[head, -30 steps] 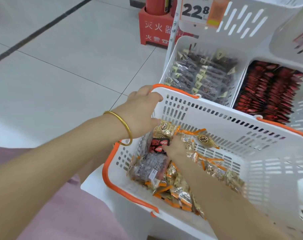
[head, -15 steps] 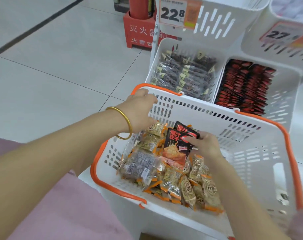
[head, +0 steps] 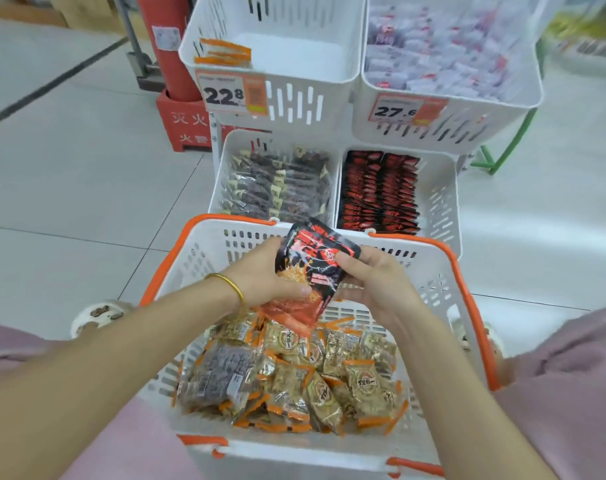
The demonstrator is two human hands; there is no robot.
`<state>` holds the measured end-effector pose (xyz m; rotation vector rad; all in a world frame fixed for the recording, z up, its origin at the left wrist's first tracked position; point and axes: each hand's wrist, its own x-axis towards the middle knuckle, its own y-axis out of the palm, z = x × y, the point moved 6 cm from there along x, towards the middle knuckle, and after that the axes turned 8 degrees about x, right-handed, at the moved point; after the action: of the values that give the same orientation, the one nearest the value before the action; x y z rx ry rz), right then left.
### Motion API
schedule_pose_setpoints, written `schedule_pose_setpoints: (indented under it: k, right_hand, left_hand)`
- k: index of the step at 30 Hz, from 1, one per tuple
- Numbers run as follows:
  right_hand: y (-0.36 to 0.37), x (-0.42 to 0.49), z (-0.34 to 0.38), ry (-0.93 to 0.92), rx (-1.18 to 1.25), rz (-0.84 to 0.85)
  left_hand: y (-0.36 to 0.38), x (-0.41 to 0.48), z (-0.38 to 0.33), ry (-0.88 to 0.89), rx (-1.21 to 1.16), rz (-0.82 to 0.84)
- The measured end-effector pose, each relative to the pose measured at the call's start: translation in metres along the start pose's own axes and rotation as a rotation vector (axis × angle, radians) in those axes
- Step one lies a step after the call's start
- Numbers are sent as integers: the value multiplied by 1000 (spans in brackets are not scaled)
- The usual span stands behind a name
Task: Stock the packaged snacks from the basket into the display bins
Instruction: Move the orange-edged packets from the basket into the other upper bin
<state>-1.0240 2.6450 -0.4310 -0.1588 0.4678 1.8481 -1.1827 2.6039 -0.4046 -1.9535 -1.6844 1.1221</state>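
Note:
A white basket (head: 204, 251) with orange rim sits in front of me, holding several orange-edged snack packs (head: 329, 375) and a clear pack of dark snacks (head: 218, 375). Both hands hold a black-and-red snack packet (head: 312, 268) above the basket's far half. My left hand (head: 263, 275), with a gold bangle at the wrist, grips its left edge. My right hand (head: 374, 275) grips its right edge. Behind the basket a lower right bin (head: 440, 202) holds matching black-red packets, and a lower left bin (head: 222, 174) holds dark clear packs.
Two upper bins stand above: the left one (head: 329, 39) with a 22.8 price tag holds a few orange packs, the right one (head: 450, 109) tagged 27.6 is full of pale packs. A red fire extinguisher stand (head: 180, 123) sits at the left. Tiled floor surrounds the rack.
My left hand left the basket rim and took hold of the black-red packet. My right hand pulled that packet out of the pile and raised it. The view tilted up to the upper bins.

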Motion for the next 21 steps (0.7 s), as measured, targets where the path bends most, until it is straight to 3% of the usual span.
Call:
schedule_pose_setpoints:
  k: [5,13,17,21]
  right_hand:
    - [-7,-1,13,-27,-55,81]
    - [0,0,38,-162,-434,254]
    - [9,-6,40,-106,-620,354]
    - [10,-8,40,-147,-711,353]
  left_hand:
    - [4,7,-5,56,-95,-59]
    - [1,10,-2,112,-182,1]
    - [6,1,3,113,-258,19]
    - [12,0,-2,134,-267,38]
